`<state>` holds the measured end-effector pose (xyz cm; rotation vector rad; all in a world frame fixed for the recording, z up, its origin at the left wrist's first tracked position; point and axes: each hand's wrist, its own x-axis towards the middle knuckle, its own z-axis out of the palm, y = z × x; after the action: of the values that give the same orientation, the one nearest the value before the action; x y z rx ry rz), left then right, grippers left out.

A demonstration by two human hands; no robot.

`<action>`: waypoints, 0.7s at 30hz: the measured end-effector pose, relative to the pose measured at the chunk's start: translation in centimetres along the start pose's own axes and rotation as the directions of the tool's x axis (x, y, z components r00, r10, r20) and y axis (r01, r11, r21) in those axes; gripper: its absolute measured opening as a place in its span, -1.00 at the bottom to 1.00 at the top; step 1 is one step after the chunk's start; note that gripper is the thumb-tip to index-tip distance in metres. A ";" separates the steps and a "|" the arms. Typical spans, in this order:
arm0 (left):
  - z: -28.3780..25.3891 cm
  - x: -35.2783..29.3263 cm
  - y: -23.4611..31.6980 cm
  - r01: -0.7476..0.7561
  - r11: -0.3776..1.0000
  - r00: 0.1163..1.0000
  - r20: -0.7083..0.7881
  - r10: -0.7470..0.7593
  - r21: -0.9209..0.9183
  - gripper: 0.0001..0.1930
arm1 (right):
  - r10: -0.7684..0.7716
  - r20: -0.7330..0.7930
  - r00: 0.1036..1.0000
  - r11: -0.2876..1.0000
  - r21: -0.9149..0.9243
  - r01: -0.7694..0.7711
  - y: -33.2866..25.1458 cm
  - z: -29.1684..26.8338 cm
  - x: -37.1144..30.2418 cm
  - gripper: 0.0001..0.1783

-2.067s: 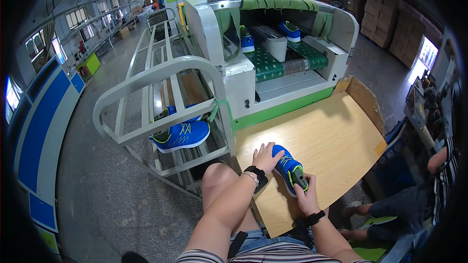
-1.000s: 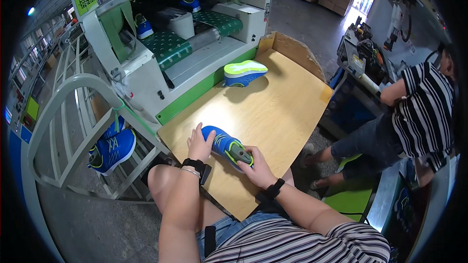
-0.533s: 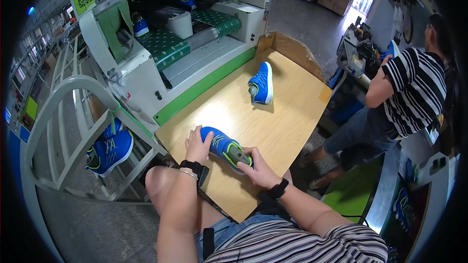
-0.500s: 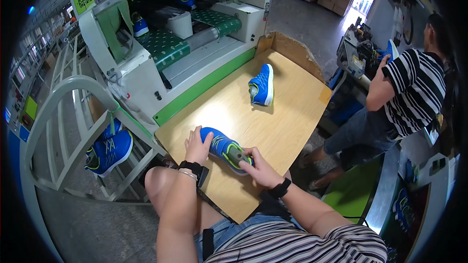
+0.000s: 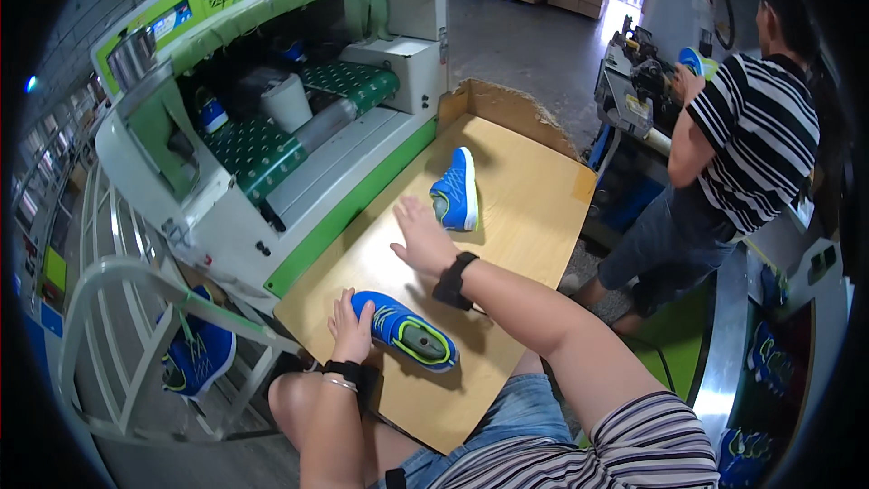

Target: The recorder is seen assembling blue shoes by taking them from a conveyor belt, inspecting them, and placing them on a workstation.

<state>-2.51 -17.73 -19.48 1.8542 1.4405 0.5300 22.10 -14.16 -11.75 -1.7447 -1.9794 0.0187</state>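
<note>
My left hand (image 5: 351,328) grips the toe end of a blue sneaker (image 5: 398,324), thumb on top and fingers along its outer side. The sneaker rests on the wooden board (image 5: 529,186), its opening toward my right, with a grey-green shoe last (image 5: 424,341) inside. My right hand (image 5: 422,240) reaches over the board with fingers stretched and nothing in them. Just beyond it lies a second blue sneaker (image 5: 460,190) on its side, white sole to the right; whether the fingers touch it I cannot tell.
Behind the board stands a conveyor machine (image 5: 317,195) with a green dotted belt (image 5: 348,80). A white tubular rack (image 5: 100,299) on the left holds another blue sneaker (image 5: 204,358). At right a co-worker in a striped shirt (image 5: 756,140) handles a shoe. Torn cardboard (image 5: 516,113) edges the board.
My right hand has let go of the near sneaker's heel and moved up the board toward the second sneaker. My left hand stays on the toe. The view has shifted.
</note>
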 end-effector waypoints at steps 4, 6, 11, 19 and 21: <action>-0.5 -0.4 -0.2 0.008 1.000 1.000 0.005 -0.008 0.006 -0.33 | 0.284 0.001 0.959 0.916 -0.297 -0.271 7.6 -1.1 -0.2 0.28; -1.6 -1.0 -1.2 0.037 0.999 0.999 -0.014 -0.037 0.016 -0.33 | 0.366 -0.051 0.929 0.890 -0.273 -0.365 8.1 -0.8 0.1 0.29; 1.4 0.5 1.0 -0.029 1.000 0.999 0.039 0.029 -0.008 -0.34 | 0.758 0.027 0.651 0.383 0.790 -0.479 21.6 -4.4 -5.2 -0.18; -0.2 0.3 0.2 0.001 1.000 0.997 0.073 -0.003 0.021 -0.30 | 0.647 0.157 0.746 0.431 0.732 -0.528 9.9 -4.2 -10.6 -0.06; 0.1 0.6 1.1 0.007 0.999 0.991 0.131 -0.012 0.038 -0.27 | 0.540 0.210 0.815 0.520 0.678 -0.520 7.0 -4.5 -13.7 -0.05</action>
<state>-1.54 -17.33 -18.73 1.8742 1.3795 0.3717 31.01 -27.05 -14.91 -1.6751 -1.0600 0.8623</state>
